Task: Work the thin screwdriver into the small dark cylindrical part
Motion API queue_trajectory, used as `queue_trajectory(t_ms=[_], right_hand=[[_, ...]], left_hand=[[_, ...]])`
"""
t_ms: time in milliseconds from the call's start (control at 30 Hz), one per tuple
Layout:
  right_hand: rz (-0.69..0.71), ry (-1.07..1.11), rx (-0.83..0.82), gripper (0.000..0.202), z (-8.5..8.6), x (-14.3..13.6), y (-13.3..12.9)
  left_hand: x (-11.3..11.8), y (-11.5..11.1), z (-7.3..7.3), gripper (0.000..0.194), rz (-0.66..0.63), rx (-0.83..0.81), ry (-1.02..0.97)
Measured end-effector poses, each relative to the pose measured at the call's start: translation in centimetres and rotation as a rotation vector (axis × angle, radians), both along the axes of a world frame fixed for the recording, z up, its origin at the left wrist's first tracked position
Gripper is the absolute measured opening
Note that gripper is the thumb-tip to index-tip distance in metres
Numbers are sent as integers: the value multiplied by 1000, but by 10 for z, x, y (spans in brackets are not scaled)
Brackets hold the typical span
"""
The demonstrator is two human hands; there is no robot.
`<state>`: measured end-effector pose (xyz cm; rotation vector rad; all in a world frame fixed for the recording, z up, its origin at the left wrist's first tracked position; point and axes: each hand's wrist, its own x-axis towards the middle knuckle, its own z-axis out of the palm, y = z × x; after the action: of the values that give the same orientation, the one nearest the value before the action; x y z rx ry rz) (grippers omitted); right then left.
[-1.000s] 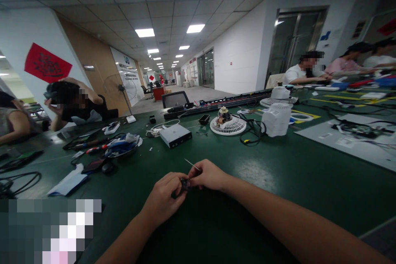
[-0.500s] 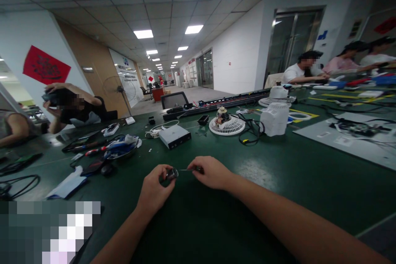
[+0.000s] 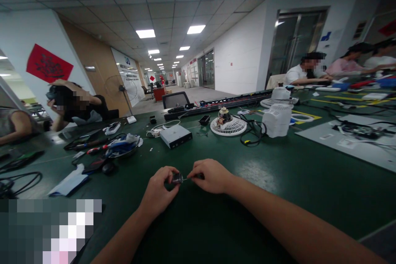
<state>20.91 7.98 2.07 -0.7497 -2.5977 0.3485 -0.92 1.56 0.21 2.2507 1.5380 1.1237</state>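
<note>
Between its thumb and fingers, my left hand (image 3: pixel 159 192) holds a small dark round part (image 3: pixel 177 178) with a shiny rim. My right hand (image 3: pixel 212 176) pinches a thin tool with a dark handle (image 3: pixel 200 176). The tool's slim metal shaft (image 3: pixel 186 179) points left and its end meets the rim of the round part. Both hands are just above the green table (image 3: pixel 198 222). Beyond them lies a silver box-shaped drive (image 3: pixel 175 135), and a white slotted fan base (image 3: pixel 228 125) with an exposed motor stands to its right.
A white housing (image 3: pixel 276 120) and black cables (image 3: pixel 254 134) stand at the right. A grey panel (image 3: pixel 318 132) with a circuit board is farther right. Tools, a blue cloth bundle (image 3: pixel 122 145) and a computer mouse (image 3: pixel 108 167) lie left. People sit around the table.
My left hand has moved slightly right and down with the round part, which is now turned more toward the tool. The gap between the hands is smaller, and less of the shaft shows.
</note>
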Motion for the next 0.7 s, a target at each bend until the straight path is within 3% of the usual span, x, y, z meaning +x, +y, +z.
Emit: queue_trajectory(t_ms=[200, 367, 500, 633, 700], right_hand=[[-94, 105, -67, 21, -5, -2, 4], [-24, 94, -91, 23, -3, -1, 3], [-88, 53, -72, 23, -3, -1, 3], [0, 59, -137, 24, -3, -2, 3], [-33, 76, -128, 23, -3, -2, 3]], left_hand=[[1, -1, 0, 28, -35, 17, 20], [3, -2, 1, 27, -39, 28, 26], [3, -2, 1, 26, -49, 21, 30], [5, -3, 0, 28, -58, 15, 42], [6, -4, 1, 27, -65, 17, 45]])
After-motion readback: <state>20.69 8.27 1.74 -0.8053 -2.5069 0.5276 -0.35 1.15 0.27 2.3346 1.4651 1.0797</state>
